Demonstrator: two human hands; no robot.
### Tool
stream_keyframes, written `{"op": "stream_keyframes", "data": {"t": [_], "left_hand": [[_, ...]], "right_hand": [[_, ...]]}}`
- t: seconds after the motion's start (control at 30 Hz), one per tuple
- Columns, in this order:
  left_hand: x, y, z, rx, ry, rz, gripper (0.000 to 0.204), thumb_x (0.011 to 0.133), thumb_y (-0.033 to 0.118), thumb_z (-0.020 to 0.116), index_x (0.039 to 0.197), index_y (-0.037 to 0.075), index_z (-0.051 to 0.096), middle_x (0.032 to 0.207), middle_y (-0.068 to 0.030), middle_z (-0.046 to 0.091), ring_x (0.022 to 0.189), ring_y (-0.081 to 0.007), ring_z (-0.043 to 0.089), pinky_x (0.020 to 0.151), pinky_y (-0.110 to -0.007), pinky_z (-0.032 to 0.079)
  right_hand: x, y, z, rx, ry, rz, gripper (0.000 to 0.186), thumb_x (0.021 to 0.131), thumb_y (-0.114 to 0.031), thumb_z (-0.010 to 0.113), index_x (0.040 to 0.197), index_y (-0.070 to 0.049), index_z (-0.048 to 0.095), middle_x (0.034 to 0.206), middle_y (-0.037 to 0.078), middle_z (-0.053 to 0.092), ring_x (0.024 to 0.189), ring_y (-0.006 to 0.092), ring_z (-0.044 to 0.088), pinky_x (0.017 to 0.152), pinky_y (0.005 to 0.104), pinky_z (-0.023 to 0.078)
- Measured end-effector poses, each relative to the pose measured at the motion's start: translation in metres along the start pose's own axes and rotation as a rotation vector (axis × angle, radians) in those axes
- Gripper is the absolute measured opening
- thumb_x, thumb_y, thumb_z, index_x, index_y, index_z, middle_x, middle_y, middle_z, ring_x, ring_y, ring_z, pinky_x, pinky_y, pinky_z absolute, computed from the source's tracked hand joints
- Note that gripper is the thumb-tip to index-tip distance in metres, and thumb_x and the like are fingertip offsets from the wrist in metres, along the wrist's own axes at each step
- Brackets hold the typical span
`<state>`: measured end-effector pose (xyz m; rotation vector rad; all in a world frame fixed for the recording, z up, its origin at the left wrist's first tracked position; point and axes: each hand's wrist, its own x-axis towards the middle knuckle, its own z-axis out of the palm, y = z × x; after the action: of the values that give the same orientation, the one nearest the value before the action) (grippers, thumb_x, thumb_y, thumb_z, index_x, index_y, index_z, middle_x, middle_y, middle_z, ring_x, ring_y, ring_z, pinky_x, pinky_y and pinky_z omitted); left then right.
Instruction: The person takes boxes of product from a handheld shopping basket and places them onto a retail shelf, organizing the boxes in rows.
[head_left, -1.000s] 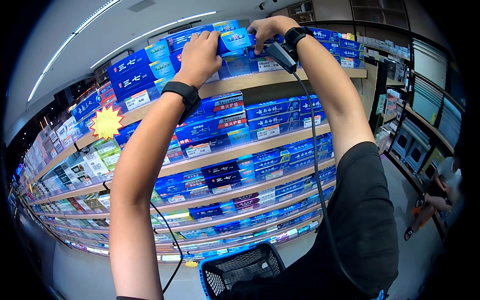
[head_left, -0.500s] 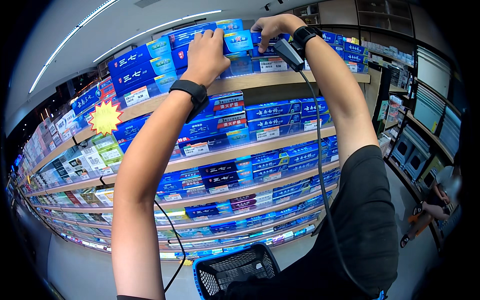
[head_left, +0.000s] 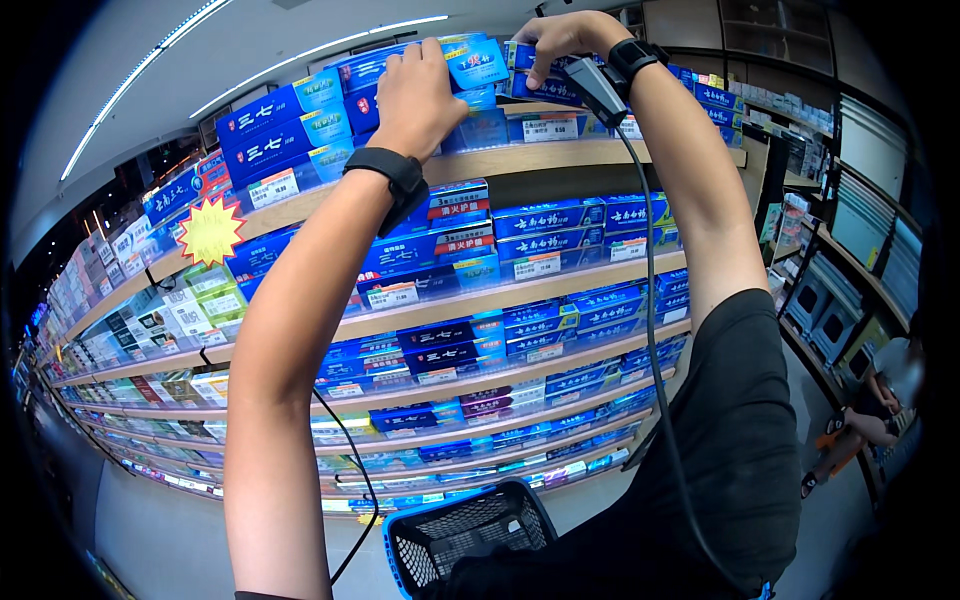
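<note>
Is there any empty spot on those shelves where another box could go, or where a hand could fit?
The shelves look packed. The top shelf is full of blue boxes where the left hand and right hand reach. Lower shelves are full too. The only bare room is inside the black mesh basket below, and on the floor beside it.

Wooden shelves [head_left: 560, 285] stacked in tiers, packed with blue cartons. Yellow starburst tag [head_left: 210, 232] on an upper shelf edge, left. Blue mesh basket [head_left: 465, 530] below, on the floor. Ceiling light strips [head_left: 300, 55] overhead. Seated person [head_left: 880, 400] far right.
</note>
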<state>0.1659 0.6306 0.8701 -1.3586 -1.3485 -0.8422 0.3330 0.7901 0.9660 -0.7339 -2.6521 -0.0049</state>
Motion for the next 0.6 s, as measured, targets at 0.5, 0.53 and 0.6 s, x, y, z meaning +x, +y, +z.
{"op": "stream_keyframes", "data": {"t": [0.5,0.53,0.6], "left_hand": [[0.004,0.001,0.013,0.138,-0.165,-0.049,0.055,0.070,0.012,0.078,0.119,0.000,0.056,0.113,-0.0194,0.061,0.109,-0.0388,0.057,0.093,-0.052,0.046],[0.004,0.000,0.013,0.138,-0.162,-0.043,0.054,0.071,0.011,0.078,0.119,0.000,0.056,0.113,-0.0192,0.062,0.109,-0.0388,0.057,0.094,-0.052,0.046],[0.001,-0.003,0.015,0.149,-0.165,-0.026,0.051,0.072,0.011,0.076,0.118,0.000,0.057,0.113,-0.0191,0.062,0.109,-0.0386,0.058,0.094,-0.052,0.046]], "right_hand": [[0.014,-0.007,0.010,-0.134,-0.089,0.043,0.060,0.065,-0.023,0.083,0.121,-0.006,0.068,0.119,0.021,0.067,0.104,0.0389,0.066,0.095,0.0492,0.047],[0.017,-0.006,0.011,-0.144,-0.085,0.050,0.061,0.066,-0.023,0.082,0.122,-0.007,0.067,0.120,0.021,0.067,0.103,0.0381,0.067,0.093,0.0485,0.048],[0.025,-0.006,0.014,-0.165,-0.076,0.065,0.061,0.067,-0.023,0.082,0.125,-0.008,0.066,0.120,0.020,0.067,0.101,0.0363,0.068,0.090,0.0472,0.051]]}}
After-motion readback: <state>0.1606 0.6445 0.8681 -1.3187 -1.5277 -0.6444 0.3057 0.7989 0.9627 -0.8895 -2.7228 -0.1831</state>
